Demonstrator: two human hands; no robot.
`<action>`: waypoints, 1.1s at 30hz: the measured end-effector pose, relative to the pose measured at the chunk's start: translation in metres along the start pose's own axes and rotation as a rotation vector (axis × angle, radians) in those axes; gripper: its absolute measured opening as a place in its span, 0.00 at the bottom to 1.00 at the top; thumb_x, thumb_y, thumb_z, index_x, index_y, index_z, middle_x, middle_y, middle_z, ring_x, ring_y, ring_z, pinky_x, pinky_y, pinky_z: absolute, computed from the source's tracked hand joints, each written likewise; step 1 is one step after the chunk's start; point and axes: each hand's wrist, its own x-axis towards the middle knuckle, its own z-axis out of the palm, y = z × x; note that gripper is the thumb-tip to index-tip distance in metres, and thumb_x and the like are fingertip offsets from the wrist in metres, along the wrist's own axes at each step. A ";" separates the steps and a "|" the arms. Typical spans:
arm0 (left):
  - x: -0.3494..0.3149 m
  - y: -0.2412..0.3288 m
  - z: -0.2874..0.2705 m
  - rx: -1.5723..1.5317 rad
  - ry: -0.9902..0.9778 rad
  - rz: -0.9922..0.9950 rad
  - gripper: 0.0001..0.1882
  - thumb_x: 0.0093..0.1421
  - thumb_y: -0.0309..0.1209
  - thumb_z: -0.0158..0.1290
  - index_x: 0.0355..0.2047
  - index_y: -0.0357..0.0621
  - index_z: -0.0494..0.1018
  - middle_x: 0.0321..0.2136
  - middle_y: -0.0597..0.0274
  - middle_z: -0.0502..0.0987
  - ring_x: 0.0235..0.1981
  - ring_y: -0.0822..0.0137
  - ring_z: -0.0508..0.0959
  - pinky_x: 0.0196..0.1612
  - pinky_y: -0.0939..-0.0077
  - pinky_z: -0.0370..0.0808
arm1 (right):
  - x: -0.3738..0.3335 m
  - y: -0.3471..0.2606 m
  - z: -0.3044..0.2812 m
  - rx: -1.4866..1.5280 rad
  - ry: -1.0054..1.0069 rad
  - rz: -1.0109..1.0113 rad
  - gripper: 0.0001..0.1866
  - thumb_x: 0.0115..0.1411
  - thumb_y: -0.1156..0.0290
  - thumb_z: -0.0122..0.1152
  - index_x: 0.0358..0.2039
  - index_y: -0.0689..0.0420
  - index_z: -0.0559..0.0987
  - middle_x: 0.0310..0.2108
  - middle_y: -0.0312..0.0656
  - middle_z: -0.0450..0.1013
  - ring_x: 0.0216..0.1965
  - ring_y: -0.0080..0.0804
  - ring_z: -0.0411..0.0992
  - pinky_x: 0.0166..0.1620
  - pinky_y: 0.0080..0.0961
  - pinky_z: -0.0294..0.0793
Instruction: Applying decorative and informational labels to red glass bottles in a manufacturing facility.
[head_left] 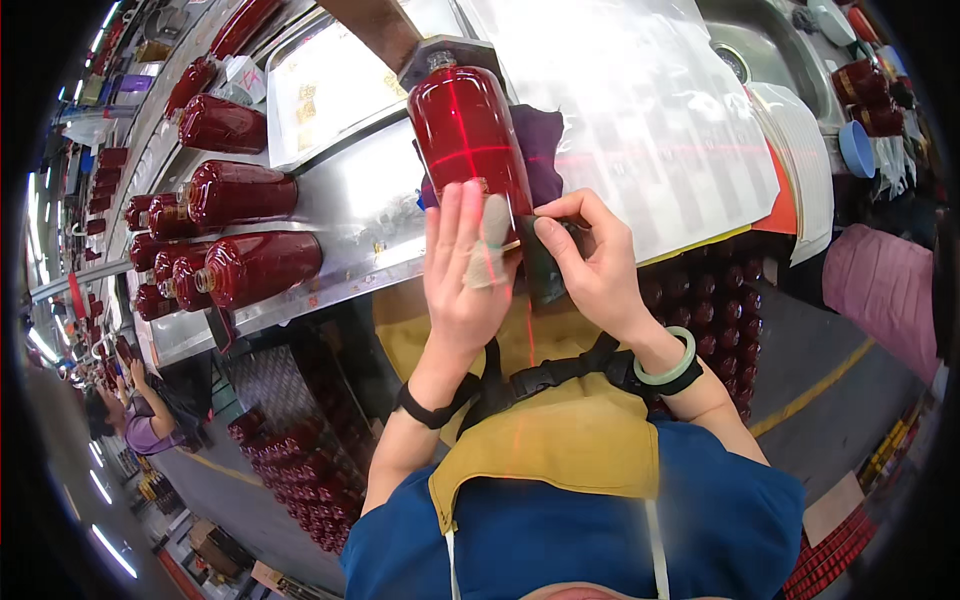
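A dark red glass bottle (462, 125) lies on its back with its clear neck against a dark metal holder (440, 48) at the far side. Red light lines cross on its face. My left hand (462, 270) lies against the bottle's near end, fingers stretched out, pale covers on some fingers. At the bottle's lower right edge, the thumb and forefinger of my right hand (592, 262) pinch together; what they hold is too small to make out. A dark piece (540, 268) hangs between my hands. Purple cloth (540, 150) lies under the bottle.
Several red bottles (262, 268) lie on the metal bench at left, beside a white tray (325, 90). White translucent sheets (630, 130) cover the right side, before a sink (770, 45). More bottles (705, 310) stand below the bench. Another person (150, 425) works far left.
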 end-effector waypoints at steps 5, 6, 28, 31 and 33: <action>0.002 -0.010 0.002 -0.147 0.088 -0.066 0.37 0.53 0.19 0.66 0.65 0.30 0.69 0.66 0.38 0.69 0.68 0.39 0.68 0.70 0.43 0.63 | 0.009 -0.002 -0.012 -0.158 0.044 0.008 0.07 0.66 0.74 0.64 0.38 0.65 0.79 0.29 0.39 0.77 0.28 0.21 0.68 0.32 0.22 0.69; 0.000 -0.012 0.000 -0.149 0.073 -0.101 0.36 0.56 0.19 0.65 0.65 0.28 0.67 0.67 0.37 0.68 0.68 0.40 0.68 0.69 0.49 0.65 | 0.012 -0.004 -0.016 -0.257 0.066 0.027 0.07 0.67 0.73 0.64 0.37 0.65 0.79 0.28 0.39 0.77 0.29 0.21 0.70 0.33 0.22 0.70; -0.008 -0.020 -0.006 -0.221 0.052 -0.241 0.36 0.54 0.21 0.67 0.64 0.30 0.70 0.62 0.39 0.74 0.66 0.41 0.72 0.65 0.55 0.70 | 0.020 -0.021 -0.017 -0.282 0.123 0.067 0.04 0.66 0.78 0.63 0.38 0.65 0.79 0.30 0.39 0.77 0.33 0.21 0.72 0.38 0.21 0.72; -0.003 -0.017 -0.009 -0.174 0.075 -0.155 0.35 0.48 0.19 0.68 0.59 0.30 0.74 0.58 0.38 0.77 0.60 0.41 0.77 0.66 0.43 0.68 | 0.025 -0.015 -0.028 -0.133 0.112 0.038 0.04 0.69 0.77 0.61 0.40 0.64 0.78 0.32 0.32 0.74 0.34 0.17 0.68 0.38 0.18 0.68; 0.002 -0.014 -0.010 -0.130 0.081 -0.087 0.33 0.47 0.21 0.69 0.57 0.30 0.77 0.58 0.38 0.76 0.60 0.41 0.77 0.65 0.45 0.69 | 0.026 -0.014 -0.032 -0.034 0.098 0.034 0.04 0.70 0.76 0.60 0.42 0.63 0.77 0.33 0.28 0.71 0.34 0.14 0.65 0.38 0.14 0.65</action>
